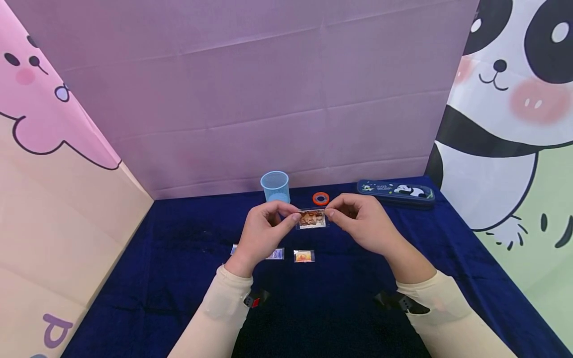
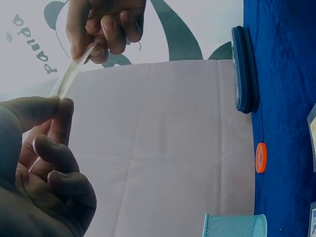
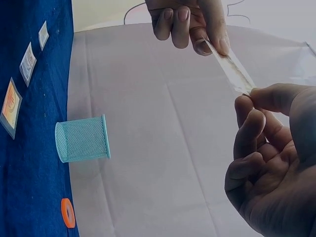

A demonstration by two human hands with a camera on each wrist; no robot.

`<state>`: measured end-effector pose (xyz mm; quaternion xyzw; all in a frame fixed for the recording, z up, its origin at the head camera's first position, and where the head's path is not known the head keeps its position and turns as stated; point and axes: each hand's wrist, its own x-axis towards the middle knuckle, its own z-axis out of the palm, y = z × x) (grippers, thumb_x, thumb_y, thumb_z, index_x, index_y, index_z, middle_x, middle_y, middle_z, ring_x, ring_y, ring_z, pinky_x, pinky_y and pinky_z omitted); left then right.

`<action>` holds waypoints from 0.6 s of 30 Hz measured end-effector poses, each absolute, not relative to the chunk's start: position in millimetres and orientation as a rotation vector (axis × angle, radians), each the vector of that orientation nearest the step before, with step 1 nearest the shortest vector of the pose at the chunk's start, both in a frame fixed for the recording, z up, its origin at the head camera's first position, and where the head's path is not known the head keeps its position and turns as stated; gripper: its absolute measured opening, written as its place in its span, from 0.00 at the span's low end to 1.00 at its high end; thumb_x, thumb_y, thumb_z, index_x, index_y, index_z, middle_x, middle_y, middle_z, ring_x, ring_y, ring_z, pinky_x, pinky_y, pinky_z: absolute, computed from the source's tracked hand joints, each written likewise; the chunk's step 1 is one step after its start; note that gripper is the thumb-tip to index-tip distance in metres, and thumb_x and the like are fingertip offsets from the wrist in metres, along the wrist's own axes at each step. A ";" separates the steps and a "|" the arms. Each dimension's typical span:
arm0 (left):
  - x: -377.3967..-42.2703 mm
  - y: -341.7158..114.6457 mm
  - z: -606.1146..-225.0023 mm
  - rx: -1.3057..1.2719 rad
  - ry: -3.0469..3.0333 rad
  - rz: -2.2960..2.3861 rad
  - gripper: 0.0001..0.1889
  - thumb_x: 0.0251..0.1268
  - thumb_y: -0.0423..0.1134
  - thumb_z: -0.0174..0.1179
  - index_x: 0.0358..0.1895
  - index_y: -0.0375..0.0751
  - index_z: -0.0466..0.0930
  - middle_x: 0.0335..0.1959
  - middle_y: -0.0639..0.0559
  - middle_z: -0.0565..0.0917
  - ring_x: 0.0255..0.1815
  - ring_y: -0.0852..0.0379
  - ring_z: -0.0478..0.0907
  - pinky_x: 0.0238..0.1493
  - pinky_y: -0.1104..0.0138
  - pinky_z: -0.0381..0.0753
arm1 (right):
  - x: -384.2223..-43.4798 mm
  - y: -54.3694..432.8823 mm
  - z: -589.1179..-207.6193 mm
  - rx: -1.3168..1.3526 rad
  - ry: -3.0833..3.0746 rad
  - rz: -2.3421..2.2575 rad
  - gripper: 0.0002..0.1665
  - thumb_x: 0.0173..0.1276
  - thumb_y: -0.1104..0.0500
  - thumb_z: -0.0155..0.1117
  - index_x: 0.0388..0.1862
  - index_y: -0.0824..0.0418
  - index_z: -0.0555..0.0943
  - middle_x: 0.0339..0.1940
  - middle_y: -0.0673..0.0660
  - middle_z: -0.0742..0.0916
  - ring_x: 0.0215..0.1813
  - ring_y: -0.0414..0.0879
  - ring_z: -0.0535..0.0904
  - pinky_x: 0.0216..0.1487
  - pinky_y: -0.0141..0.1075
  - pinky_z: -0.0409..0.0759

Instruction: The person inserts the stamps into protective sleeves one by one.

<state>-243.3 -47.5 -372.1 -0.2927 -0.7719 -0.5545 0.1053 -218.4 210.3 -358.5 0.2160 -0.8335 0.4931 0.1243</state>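
Both hands hold up a small brown picture, which looks like a stamp in a clear sleeve (image 1: pixel 312 219), above the table. My left hand (image 1: pixel 264 228) pinches its left edge between thumb and finger; my right hand (image 1: pixel 367 223) pinches the right edge. In the left wrist view the sleeve (image 2: pixel 69 79) is seen nearly edge-on. Below on the cloth lie an orange sleeved stamp (image 1: pixel 304 256) and a bluish one (image 1: pixel 276 254). Another sleeved stamp (image 1: pixel 234 248) is partly hidden by my left hand and shows fully in the right wrist view (image 3: pixel 43 35).
Behind the hands stands a light-blue mesh cup (image 1: pixel 275 186). An orange-red tape roll (image 1: pixel 321 199) lies right of it, then a dark-blue panda pencil case (image 1: pixel 396 194). Dark-blue cloth (image 1: pixel 179 278) covers the table, with a mauve fabric wall (image 1: pixel 268 99) behind.
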 end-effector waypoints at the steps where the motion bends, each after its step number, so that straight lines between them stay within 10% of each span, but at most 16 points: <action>1: -243.1 -47.2 -372.2 -0.861 -2.276 -1.637 0.05 0.73 0.41 0.69 0.45 0.47 0.91 0.28 0.53 0.81 0.20 0.53 0.67 0.22 0.67 0.67 | -218.4 210.5 -358.7 0.628 -2.429 1.435 0.04 0.78 0.58 0.67 0.44 0.55 0.88 0.29 0.54 0.81 0.27 0.49 0.73 0.27 0.36 0.72; 18: -256.4 -37.3 -393.0 -0.862 -2.391 -1.598 0.05 0.74 0.44 0.68 0.46 0.52 0.90 0.32 0.57 0.85 0.22 0.54 0.69 0.24 0.67 0.69 | -226.3 225.2 -365.8 0.494 -2.387 1.332 0.06 0.76 0.53 0.70 0.46 0.52 0.89 0.25 0.53 0.79 0.26 0.51 0.72 0.25 0.38 0.69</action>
